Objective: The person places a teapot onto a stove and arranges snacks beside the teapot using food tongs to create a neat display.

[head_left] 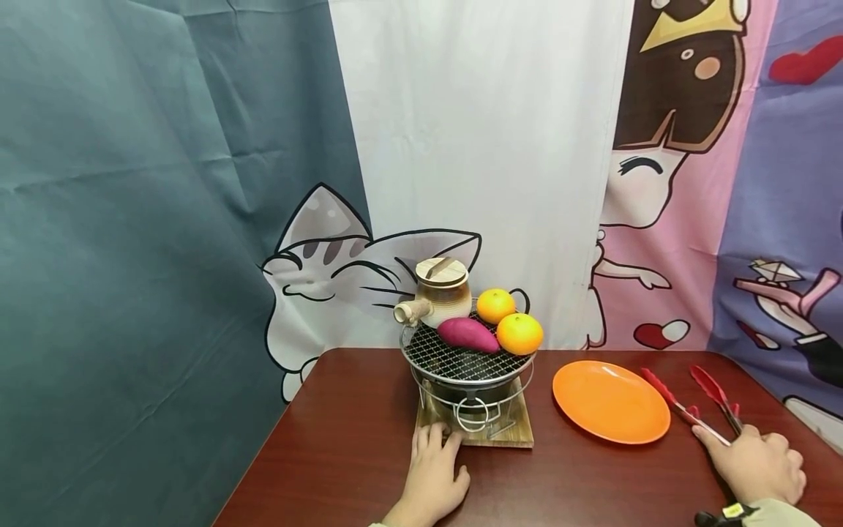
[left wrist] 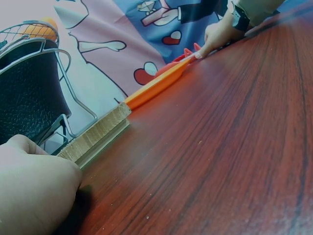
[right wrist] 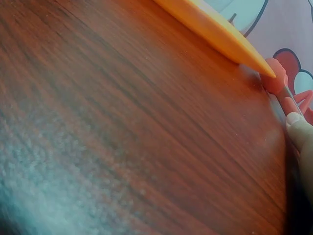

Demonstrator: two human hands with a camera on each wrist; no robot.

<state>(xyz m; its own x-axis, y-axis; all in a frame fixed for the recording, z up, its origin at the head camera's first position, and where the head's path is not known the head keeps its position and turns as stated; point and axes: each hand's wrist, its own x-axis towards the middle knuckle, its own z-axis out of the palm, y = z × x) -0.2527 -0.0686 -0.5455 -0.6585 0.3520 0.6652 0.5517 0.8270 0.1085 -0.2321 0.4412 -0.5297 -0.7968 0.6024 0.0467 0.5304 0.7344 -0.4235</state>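
Note:
My left hand is at the front left corner of a wooden board, its fingertips at the board's edge and its thumb apart on the right. On this board stands a small round grill with a black bowl and a wire mesh top. The mesh bears a small clay teapot with a wooden lid, a purple sweet potato and two oranges. At the right, my right hand grips red-tipped tongs by their metal arms, near the table surface. The tongs' tips are spread apart.
An orange plate lies between the grill and the tongs, its right rim close to one tong tip. The dark red wooden table meets a printed cloth backdrop at its far edge.

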